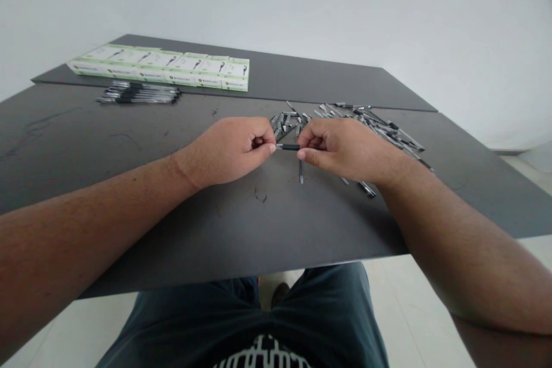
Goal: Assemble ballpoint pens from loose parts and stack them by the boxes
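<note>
Pen [290, 147] with black grip was held level above the desk [259, 230]; fingers of the left hand [230, 149] pinched its tip, those of the right hand [342, 146] its other end. Pen parts [390, 137] lay scattered near the right hand, cartons [183, 79] farther left.

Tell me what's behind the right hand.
Behind the right hand, scattered pen parts lie on the dark table. Any pieces the hand itself covers cannot be seen.
</note>
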Demonstrator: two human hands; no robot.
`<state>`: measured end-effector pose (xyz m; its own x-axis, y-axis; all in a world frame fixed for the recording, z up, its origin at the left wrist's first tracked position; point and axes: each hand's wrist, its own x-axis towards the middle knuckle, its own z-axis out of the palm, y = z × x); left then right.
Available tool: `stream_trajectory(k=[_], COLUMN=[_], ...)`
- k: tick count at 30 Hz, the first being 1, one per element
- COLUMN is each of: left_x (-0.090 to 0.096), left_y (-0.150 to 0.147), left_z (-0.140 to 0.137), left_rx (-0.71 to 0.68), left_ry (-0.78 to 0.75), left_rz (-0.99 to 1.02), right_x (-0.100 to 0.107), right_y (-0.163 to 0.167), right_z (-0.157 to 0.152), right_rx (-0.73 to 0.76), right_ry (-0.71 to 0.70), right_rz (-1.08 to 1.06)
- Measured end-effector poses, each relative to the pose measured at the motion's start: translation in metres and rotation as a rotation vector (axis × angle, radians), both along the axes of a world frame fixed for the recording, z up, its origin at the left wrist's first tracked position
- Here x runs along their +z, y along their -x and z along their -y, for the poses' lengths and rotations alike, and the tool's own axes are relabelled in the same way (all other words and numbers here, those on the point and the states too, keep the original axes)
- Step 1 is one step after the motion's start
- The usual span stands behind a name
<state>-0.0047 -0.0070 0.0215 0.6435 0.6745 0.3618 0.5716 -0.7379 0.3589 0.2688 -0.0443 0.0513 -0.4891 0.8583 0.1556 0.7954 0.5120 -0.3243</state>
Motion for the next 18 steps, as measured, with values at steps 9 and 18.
stream_trajectory(k=[9, 18], left_x=[0.0009, 0.0008], left_y=[-0.0004, 0.0], left_z=[-0.0002, 0.0001], left_rx=[0.005, -0.003], left_ry=[0.01, 0.008], left_rz=[-0.012, -0.011], right_x=[-0.0023, -0.0022], right_y=[-0.0015, -0.0004], right_z=[-0.0007, -0.0009], right_rx=[0.021, 0.046], right_ry=[-0.004, -0.008], right_rz=[-0.002, 0.02])
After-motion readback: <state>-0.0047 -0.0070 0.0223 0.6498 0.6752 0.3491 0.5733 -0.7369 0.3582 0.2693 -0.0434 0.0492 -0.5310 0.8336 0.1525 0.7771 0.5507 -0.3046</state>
